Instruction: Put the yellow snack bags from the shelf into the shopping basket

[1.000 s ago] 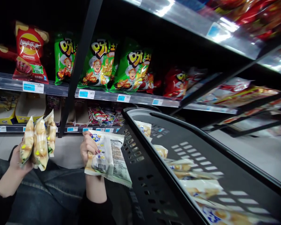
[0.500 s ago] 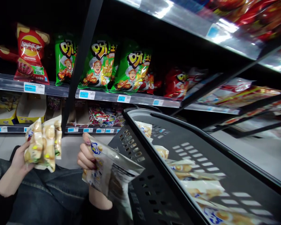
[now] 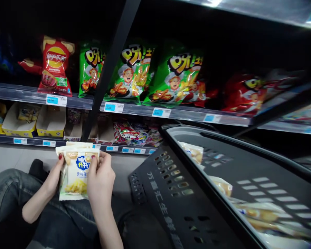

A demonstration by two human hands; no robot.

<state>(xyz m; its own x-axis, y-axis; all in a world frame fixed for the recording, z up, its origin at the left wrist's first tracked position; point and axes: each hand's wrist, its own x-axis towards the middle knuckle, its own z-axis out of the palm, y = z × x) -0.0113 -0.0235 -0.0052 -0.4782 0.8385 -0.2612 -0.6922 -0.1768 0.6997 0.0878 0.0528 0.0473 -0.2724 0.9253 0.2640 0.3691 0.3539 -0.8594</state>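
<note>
Both hands hold a small stack of cream-white snack packets (image 3: 76,180) above my lap, their printed fronts facing me. My left hand (image 3: 53,178) grips the stack along its left edge, thumb on the front. On the right edge, my right hand (image 3: 101,174) pinches the packets, thumb over the blue logo. The front packet hides most of those behind it. To the right stands a grey shopping basket (image 3: 160,193), tilted in the view, with several similar packets (image 3: 220,186) inside it.
A shelf ahead bears a red bag of chips (image 3: 55,65) and several green snack bags (image 3: 132,74). Below it, open cardboard boxes (image 3: 52,119) and small colourful packets (image 3: 131,133) line the bottom shelf. A dark slanting post (image 3: 111,52) stands before the shelves.
My hands were apart, each holding packets; now they have come together on one stack. The packet in my right hand has turned to show its front. The view has shifted left.
</note>
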